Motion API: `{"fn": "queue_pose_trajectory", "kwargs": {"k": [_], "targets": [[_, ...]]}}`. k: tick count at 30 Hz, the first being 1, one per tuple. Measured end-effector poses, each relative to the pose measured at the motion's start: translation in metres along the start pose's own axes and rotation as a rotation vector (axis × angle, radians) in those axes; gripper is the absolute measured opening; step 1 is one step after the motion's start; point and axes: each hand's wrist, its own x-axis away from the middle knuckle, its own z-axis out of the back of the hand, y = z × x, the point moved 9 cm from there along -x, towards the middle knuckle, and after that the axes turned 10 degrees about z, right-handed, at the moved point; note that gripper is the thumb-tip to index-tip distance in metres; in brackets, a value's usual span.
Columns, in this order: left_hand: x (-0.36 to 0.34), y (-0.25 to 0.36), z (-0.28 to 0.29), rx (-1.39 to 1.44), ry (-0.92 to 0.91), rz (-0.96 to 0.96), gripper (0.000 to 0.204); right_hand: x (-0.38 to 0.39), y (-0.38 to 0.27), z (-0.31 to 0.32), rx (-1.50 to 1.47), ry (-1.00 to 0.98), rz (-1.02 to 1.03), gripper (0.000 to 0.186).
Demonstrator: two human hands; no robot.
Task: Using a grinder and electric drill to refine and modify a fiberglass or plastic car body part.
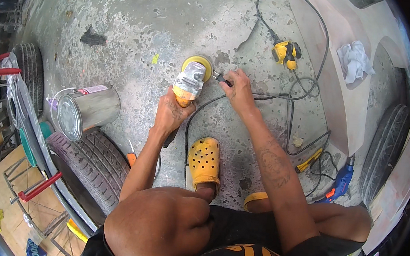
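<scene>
My left hand (172,112) grips the orange body of a rotary power sander (189,84), whose silver upper part and round yellow pad (195,60) point away from me. Just right of the pad, my right hand (237,92) pinches a black plug (222,79) with its metal end toward the pad. A black cord (263,98) runs across the concrete beneath my right hand. My left foot in a yellow perforated clog (203,160) rests below the sander, between my forearms.
A paint can (97,106) lies by tires (83,165) and a metal frame on the left. On the right are a yellow-black tool (285,54) with looping cable, a blue drill (342,178), a pale panel (321,15) with a white cloth (352,61), and another tire (383,149).
</scene>
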Motion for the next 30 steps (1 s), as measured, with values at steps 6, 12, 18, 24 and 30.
{"fn": "queue_pose_trajectory", "kwargs": {"k": [6, 12, 18, 24, 30], "targets": [[-0.0003, -0.0018, -0.0027, 0.018, -0.016, 0.006, 0.048, -0.0004, 0.0004, -0.0007, -0.032, 0.011, 0.019, 0.022], [-0.0001, 0.0018, -0.0018, 0.004, -0.012, -0.004, 0.05, -0.0006, 0.0006, 0.0004, -0.026, 0.023, 0.033, 0.021], [-0.0005, -0.0042, -0.0018, 0.031, -0.019, 0.002, 0.05, -0.0009, 0.0005, 0.0, -0.013, 0.01, 0.037, 0.021], [0.0016, -0.0019, -0.0032, -0.012, -0.03, 0.036, 0.052, -0.0004, 0.0006, -0.0001, -0.011, 0.013, 0.033, 0.022], [-0.0002, -0.0029, -0.0043, 0.015, -0.048, 0.023, 0.052, -0.0006, 0.0013, -0.0002, -0.047, 0.022, 0.041, 0.021]]}}
